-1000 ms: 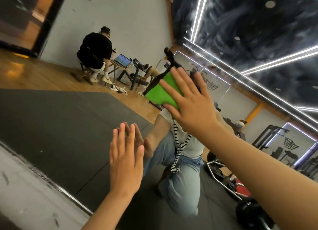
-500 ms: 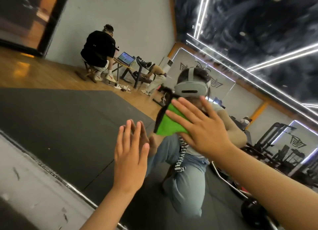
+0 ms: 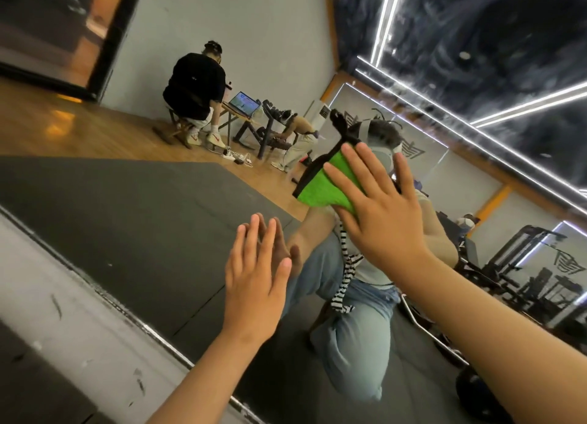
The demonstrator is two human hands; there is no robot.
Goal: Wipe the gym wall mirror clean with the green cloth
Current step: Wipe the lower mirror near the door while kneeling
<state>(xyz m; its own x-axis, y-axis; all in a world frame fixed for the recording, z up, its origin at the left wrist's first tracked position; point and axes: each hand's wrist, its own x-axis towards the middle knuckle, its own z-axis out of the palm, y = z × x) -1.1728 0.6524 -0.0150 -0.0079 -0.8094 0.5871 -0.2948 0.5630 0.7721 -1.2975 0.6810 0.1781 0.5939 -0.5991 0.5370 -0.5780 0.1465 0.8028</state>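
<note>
Flat and open, the right grip (image 3: pixel 378 223) presses the green cloth (image 3: pixel 320 187) against the wall mirror (image 3: pixel 127 214). Its fingers (image 3: pixel 351 163) are straight and spread over the cloth, not curled around it; the outermost finger reaches past the cloth's right edge. The cloth lies on the glass above the middle of the view, up and to the right of the left grip. It is bright green with a black edge, and a black strip of it stands up above the fingertips.

Left grip (image 3: pixel 254 284) holds nothing. It lies open on the glass lower down, fingers straight and close together, and the fingertips meet their own reflection.

Below the glass, the mirror's metal edge (image 3: pixel 127 320) runs slanting across the view, with a scratched grey wall (image 3: pixel 63 338) under it.

Inside the reflection a kneeling person in light jeans (image 3: pixel 355 344) is seen behind both grips. Farther back, a person in a black shirt (image 3: pixel 193 83) sits at a small desk (image 3: pixel 235 114) with an open laptop (image 3: pixel 244 103) on it. A dark floor mat (image 3: pixel 111 188) borders a wooden floor (image 3: pixel 95 131), and gym machines (image 3: pixel 524 264) stand at the right under bright light strips (image 3: pixel 524 104).
</note>
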